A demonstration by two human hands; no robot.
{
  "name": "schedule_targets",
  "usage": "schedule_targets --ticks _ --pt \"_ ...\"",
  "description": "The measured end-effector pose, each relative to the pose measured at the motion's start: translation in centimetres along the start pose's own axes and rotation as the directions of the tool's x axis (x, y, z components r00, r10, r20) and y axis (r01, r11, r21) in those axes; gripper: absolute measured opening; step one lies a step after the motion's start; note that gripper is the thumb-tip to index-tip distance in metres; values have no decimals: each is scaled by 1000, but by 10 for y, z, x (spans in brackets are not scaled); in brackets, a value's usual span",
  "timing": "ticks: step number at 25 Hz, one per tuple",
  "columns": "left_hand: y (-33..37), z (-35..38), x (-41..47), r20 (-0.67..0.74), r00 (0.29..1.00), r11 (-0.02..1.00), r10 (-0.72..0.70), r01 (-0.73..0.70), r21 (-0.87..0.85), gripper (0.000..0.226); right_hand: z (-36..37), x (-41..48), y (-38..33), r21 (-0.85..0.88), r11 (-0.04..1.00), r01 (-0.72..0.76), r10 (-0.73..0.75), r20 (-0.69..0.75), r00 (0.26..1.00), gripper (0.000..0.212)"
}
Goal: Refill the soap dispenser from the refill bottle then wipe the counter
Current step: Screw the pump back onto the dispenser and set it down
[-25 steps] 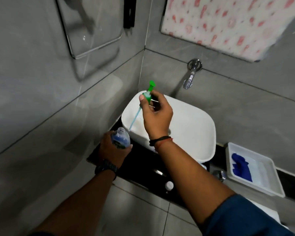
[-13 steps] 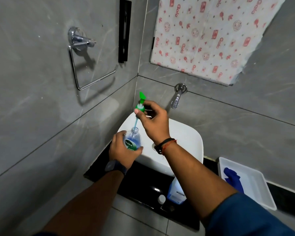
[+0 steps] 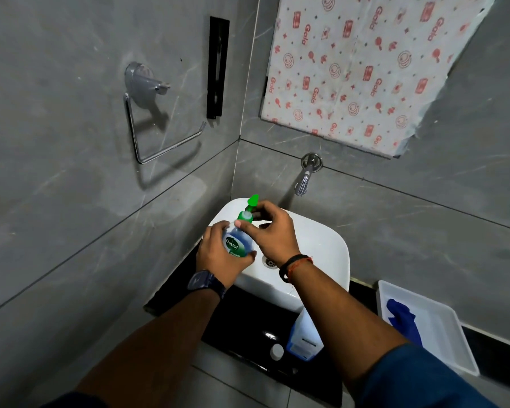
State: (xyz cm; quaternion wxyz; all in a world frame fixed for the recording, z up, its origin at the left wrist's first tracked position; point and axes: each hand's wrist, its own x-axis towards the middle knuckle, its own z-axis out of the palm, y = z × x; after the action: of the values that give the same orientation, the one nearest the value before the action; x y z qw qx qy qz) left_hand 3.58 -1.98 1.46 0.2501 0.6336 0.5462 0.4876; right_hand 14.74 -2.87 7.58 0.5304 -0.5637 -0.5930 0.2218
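My left hand (image 3: 218,257) grips the clear soap dispenser bottle (image 3: 238,241), which holds blue liquid and carries a green label, over the left side of the white basin (image 3: 321,248). The green pump head (image 3: 248,210) sits on the bottle's neck, and my right hand (image 3: 270,235) pinches its collar from above. The refill bottle (image 3: 302,338) stands on the black counter (image 3: 242,322) under my right forearm, partly hidden. Its white cap (image 3: 276,351) lies beside it. A blue cloth (image 3: 402,319) lies in a white tray (image 3: 442,346) at the right.
A chrome tap (image 3: 305,175) juts from the tiled wall above the basin. A towel ring (image 3: 153,125) and a black holder (image 3: 217,67) hang on the left wall. Patterned paper (image 3: 365,66) covers the area above the tap.
My right hand has lowered the pump, sliding its tube down into the bottle until the head sits on the neck. My left hand raised the bottle over the basin. The camera tilted up.
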Motion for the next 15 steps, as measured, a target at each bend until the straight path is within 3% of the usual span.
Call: schedule_targets --ticks 3,8,10,12,15 --pt "0 2 -1 1 1000 1000 24 -24 -6 74 0 0 2 -55 998 -2 3 13 1000 34" --pt "-1 5 -1 5 1000 1000 -3 3 -31 76 2 -2 7 -90 995 -46 44 -25 999 22" --pt "0 6 -3 2 1000 1000 8 -8 -24 75 3 -3 8 -116 990 -79 72 -71 995 35" --pt "0 6 -3 11 1000 1000 15 -15 -20 74 4 -4 8 -79 992 -101 95 -81 992 44" --pt "1 7 -3 51 999 1000 -20 21 -16 78 4 -6 10 3 997 -73 73 -41 996 41"
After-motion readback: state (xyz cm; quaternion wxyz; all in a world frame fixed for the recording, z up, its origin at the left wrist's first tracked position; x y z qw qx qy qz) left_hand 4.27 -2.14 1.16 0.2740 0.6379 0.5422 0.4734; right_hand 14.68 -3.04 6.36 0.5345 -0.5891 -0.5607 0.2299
